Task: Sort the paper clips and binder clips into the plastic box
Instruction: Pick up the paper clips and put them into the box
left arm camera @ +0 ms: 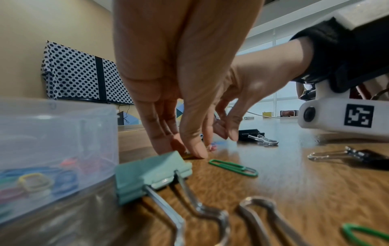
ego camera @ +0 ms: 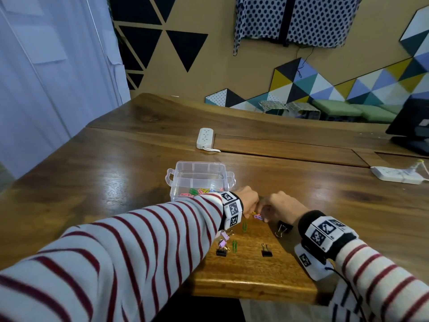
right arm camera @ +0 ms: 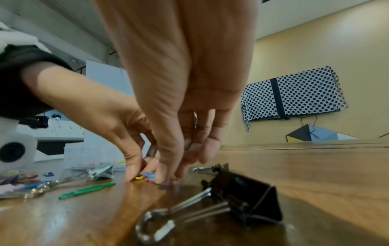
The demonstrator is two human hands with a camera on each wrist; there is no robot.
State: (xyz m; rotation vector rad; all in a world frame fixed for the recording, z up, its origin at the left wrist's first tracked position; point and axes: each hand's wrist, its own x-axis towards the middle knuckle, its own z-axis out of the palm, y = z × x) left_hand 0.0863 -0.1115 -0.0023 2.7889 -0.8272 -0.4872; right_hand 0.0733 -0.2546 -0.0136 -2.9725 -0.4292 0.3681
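Both hands meet at centre frame, fingertips down on the wooden table [ego camera: 130,173]. Left hand [ego camera: 249,201]: thumb and fingers pinch a yellow paper clip [right arm camera: 139,177] against the wood. Right hand [ego camera: 282,206]: fingers close on a small pink-blue clip [ego camera: 257,216]; whether it is lifted, cannot tell. Plastic box [ego camera: 180,168], paper clips inside, sits just upper left of the left wrist. Black binder clip [ego camera: 282,228] lies right of the fingertips, untouched.

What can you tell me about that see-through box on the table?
The box is clear plastic, rectangular with rounded corners, a latch tab at each end, and no lid on it. It stands upright on the wooden table, just beyond the left hand. Coloured paper clips lie on its floor; no binder clips show inside. A green binder clip lies close beside it; whether they touch is unclear.
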